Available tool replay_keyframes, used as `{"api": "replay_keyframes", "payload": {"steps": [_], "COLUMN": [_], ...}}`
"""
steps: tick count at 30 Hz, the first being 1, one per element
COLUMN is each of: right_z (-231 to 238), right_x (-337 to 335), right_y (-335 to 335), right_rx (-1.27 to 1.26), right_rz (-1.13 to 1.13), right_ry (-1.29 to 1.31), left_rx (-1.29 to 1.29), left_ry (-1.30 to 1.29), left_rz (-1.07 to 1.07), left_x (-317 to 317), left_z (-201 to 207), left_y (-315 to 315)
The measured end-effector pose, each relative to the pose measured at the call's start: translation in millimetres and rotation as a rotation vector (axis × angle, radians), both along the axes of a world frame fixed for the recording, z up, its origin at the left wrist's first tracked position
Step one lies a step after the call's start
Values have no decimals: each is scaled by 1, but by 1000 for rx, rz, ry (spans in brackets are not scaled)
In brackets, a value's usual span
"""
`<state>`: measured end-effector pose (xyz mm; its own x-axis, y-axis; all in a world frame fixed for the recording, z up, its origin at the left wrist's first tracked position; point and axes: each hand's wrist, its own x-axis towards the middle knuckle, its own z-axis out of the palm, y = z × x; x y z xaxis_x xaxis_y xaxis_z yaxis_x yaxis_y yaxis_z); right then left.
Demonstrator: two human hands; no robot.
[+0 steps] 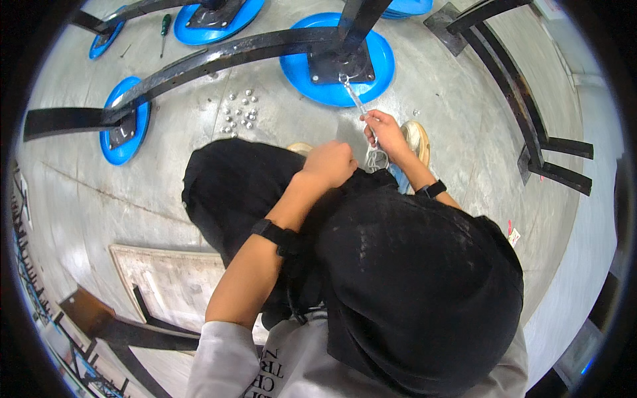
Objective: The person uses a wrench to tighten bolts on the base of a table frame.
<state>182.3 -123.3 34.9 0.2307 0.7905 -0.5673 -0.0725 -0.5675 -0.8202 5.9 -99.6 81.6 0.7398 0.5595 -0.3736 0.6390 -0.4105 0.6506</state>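
In my right hand [387,134] is a silver wrench [356,101], my fingers wrapped round its lower part. The ring end of the wrench is at a bolt on the near edge of a black square metal plate [332,66]. That plate is fixed to a blue round disc [379,83], and a black curved metal bar [265,48] joins it. My left hand [334,162] is closed in a fist by my knee. Its fingers curl under, so whatever they may hold is hidden.
Several silver nuts [240,114] lie on the grey floor left of my feet. Another blue disc [142,132] carries the bar's left end. A green-handled screwdriver [164,30] lies farther off. At right stands another black metal frame [507,86]. A pale board [172,278] is at lower left.
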Motion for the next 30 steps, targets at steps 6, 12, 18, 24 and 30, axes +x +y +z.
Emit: {"api": "replay_keyframes", "payload": {"steps": [6, 12, 18, 24, 30], "right_z": [-22, -19, -27, -17, -21], "right_x": [-28, -49, -59, -69, -68], "right_y": [23, 18, 33, 40, 50], "right_rx": [-7, -128, -120, -176, -260], "right_rz": [-9, 2, -50, -141, -72], "right_ry": [71, 171, 203, 247, 452], "left_rx": [-527, -882, -893, -768, -729], "left_ry": [-30, -312, -401, -371, -291], "left_rz": [191, 862, 866, 800, 801], "left_x": [-13, -1, 0, 2, -1], "left_z": [-44, -72, -93, -93, -92], "left_y": [57, 88, 93, 93, 103]}}
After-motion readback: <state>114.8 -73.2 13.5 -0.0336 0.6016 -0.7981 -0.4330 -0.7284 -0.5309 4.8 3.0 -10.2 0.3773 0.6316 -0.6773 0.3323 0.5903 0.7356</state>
